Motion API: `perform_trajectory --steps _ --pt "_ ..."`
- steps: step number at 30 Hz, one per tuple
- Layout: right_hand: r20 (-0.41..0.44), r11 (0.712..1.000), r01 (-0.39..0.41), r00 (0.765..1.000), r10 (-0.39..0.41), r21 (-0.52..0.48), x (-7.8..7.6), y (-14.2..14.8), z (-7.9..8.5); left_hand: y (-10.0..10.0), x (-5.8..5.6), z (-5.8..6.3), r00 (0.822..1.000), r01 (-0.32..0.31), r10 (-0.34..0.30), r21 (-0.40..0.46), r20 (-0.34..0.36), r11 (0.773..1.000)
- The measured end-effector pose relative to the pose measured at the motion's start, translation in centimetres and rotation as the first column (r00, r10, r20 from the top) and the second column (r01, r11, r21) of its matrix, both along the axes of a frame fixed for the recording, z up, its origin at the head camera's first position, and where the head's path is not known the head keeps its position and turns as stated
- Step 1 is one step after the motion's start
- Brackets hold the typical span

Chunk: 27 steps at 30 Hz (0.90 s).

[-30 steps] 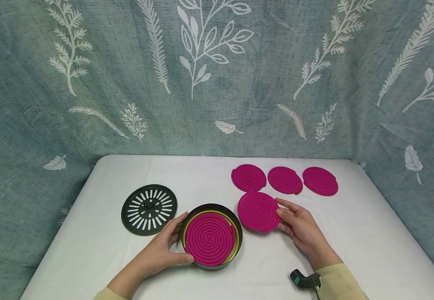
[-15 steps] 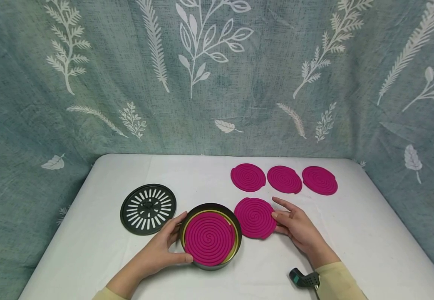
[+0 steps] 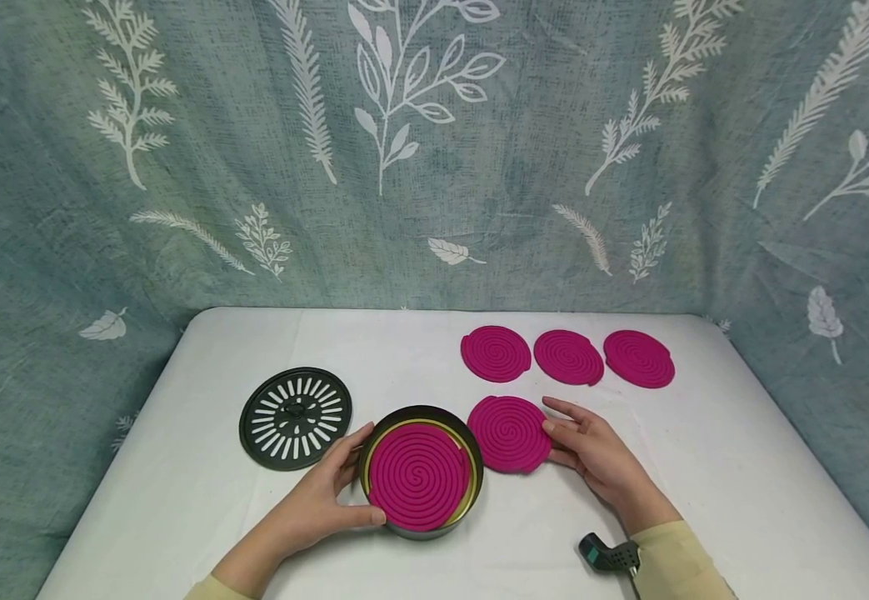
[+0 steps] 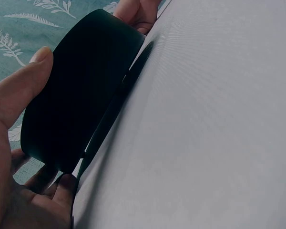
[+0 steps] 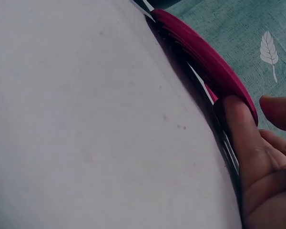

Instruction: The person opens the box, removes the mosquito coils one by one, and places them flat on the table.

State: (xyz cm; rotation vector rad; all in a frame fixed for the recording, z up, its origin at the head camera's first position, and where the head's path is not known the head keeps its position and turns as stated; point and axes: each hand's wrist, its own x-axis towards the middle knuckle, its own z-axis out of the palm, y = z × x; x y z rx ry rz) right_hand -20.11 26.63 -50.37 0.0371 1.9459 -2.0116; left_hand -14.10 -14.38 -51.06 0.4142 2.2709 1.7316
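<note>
My left hand grips the side of a round dark tin, thumb at the front and fingers round the far left side. A magenta mosquito coil sits inside its rim. To the right of the tin, my right hand pinches the right edge of another mosquito coil. The index finger stands out straight, apart from that coil. In the right wrist view the coil appears edge-on, tilted over the white table, with a fingertip at its edge. The tin hides what lies under the top coil.
Farther back on the white table lie three more magenta coils, left, middle and right. A black slotted lid lies left of the tin. A dark device is at the right wrist.
My right hand has brought its coil slightly left and nearer, close to the tin's right side. Its index finger has come away from the coil's edge. The left hand stays on the tin.
</note>
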Motion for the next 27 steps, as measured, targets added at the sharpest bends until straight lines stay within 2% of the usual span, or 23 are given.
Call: perform_trajectory --steps 11,20,27 --pt "-0.011 0.996 -0.014 1.0 0.013 -0.089 1.0 0.7 0.5 0.0 0.0 -0.1 1.0 0.004 -0.004 0.005 0.018 1.0" --pt "-0.035 0.981 -0.029 0.999 0.022 -0.193 1.7 0.8 0.7 0.1 0.0 0.1 0.999 -0.025 0.025 -0.031 0.026 0.999" --pt "-0.045 0.983 -0.026 0.999 0.018 -0.182 1.8 0.6 0.7 0.1 0.0 0.3 1.0 -0.019 0.02 -0.036 0.022 0.999"
